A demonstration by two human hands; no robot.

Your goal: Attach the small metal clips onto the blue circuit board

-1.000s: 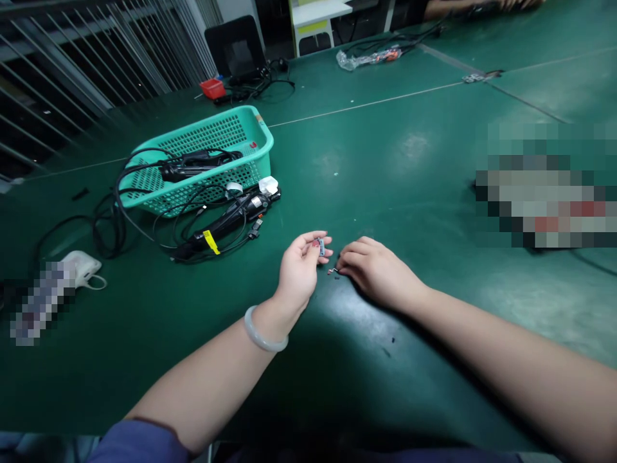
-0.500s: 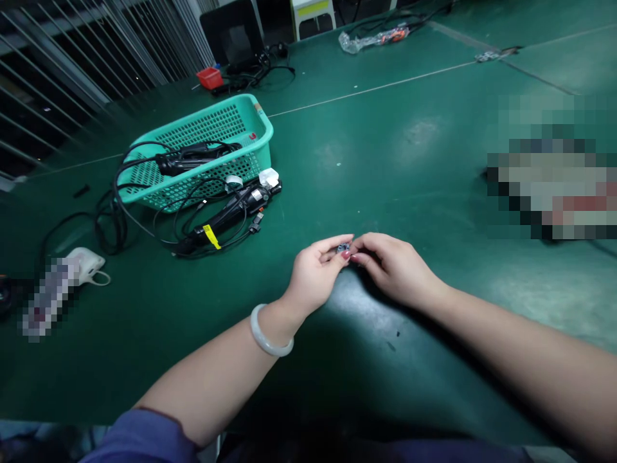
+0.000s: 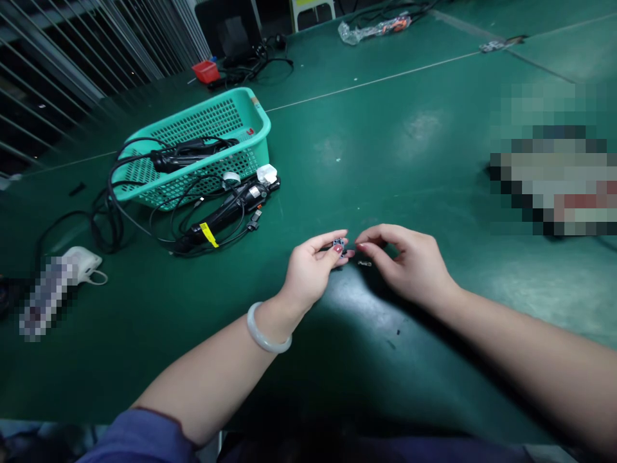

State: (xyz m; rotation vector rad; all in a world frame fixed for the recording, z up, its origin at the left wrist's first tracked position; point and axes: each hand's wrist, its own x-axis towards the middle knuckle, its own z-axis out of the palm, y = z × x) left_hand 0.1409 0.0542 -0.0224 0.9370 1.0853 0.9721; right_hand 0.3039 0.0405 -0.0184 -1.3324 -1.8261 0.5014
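Observation:
My left hand (image 3: 311, 267) pinches a small bluish patterned piece (image 3: 339, 244) between thumb and fingers, above the green table (image 3: 308, 186). Just to its right, my right hand (image 3: 409, 260) has its thumb and forefinger drawn together near the tips; whatever they hold, if anything, is too small to make out. A small shiny piece (image 3: 365, 263) lies on the table under the right fingertips. The two hands are a short gap apart.
A green basket (image 3: 263, 138) with black devices and cables stands at the left. Before it lies a black device (image 3: 224, 215) with a yellow tag. Further back are a red box (image 3: 206, 71) and a plastic-wrapped item (image 3: 357, 32). A pixelated object (image 3: 554, 180) sits at the right.
My right hand has moved away from the left, opening a gap between the fingertips. The small shiny piece on the table now shows. My left hand still holds the patterned piece.

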